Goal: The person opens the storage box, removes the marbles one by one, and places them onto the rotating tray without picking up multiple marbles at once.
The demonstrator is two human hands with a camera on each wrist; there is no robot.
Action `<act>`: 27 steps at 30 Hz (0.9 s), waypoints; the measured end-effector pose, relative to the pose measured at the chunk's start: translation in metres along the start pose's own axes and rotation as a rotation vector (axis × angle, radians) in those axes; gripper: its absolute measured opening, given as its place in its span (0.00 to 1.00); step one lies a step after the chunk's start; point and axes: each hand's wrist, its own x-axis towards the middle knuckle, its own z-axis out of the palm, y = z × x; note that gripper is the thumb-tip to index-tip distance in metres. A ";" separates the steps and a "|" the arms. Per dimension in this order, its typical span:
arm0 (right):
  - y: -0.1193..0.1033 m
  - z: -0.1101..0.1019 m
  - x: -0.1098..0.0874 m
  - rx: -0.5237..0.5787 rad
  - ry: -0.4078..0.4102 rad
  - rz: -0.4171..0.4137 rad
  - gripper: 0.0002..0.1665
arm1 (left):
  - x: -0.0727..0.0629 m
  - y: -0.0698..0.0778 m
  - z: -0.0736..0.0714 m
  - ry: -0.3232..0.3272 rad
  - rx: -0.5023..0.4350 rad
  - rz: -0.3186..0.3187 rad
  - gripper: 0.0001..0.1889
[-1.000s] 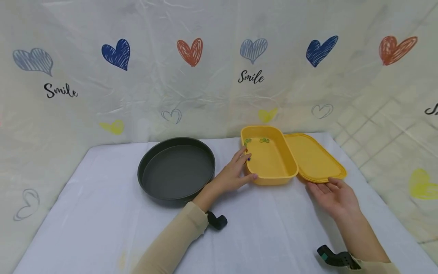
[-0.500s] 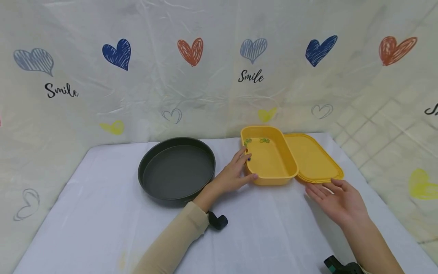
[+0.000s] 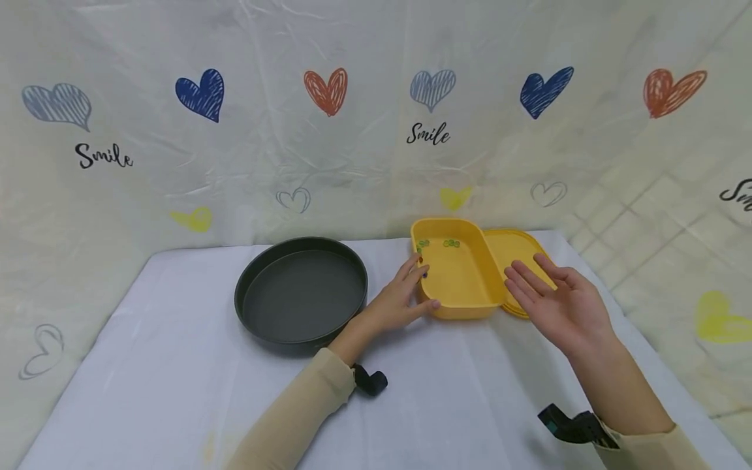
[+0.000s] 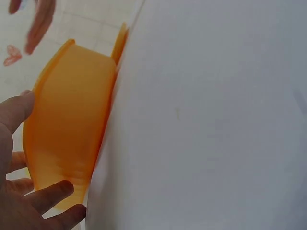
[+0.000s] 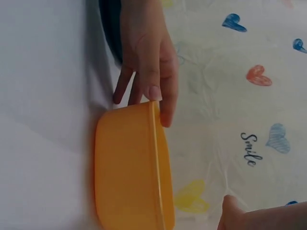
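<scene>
A yellow rectangular plastic container [image 3: 461, 277], without a cover, stands on the right half of the table with small green prints inside. My left hand [image 3: 395, 301] rests against its near left corner, fingers spread and fairly straight along the left rim. In the right wrist view, the left thumb [image 5: 153, 91] is right at the rim. A flat yellow lid [image 3: 508, 245] lies beside the container, partly behind it. My right hand [image 3: 561, 307] is raised, palm up with fingers extended and holding nothing; it overlaps the lid in the head view and hides much of it.
A round dark baking pan [image 3: 302, 290] sits left of the container, next to my left wrist. White cloth [image 3: 176, 365] covers the table. Behind it hangs a pale sheet [image 3: 364, 156] with printed hearts.
My right hand has come away from the lid's near edge, first back toward me, then up and left over the lid. The left hand stays at the container.
</scene>
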 end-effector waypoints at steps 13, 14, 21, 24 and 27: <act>0.053 0.033 0.076 -0.663 -0.002 -0.258 0.20 | -0.030 0.024 -0.017 -0.071 -0.039 -0.005 0.45; 0.055 0.033 0.081 -0.694 -0.004 -0.271 0.20 | -0.034 0.027 -0.021 -0.086 -0.052 0.004 0.45; 0.056 0.036 0.107 -1.000 -0.037 -0.407 0.18 | -0.080 0.034 -0.057 -0.158 -0.121 0.048 0.41; 0.059 0.037 0.117 -1.254 -0.031 -0.420 0.21 | -0.106 0.029 -0.073 -0.117 -0.087 0.075 0.37; 0.064 0.038 0.126 -1.513 -0.033 -0.383 0.24 | -0.130 0.020 -0.090 -0.042 -0.005 0.129 0.33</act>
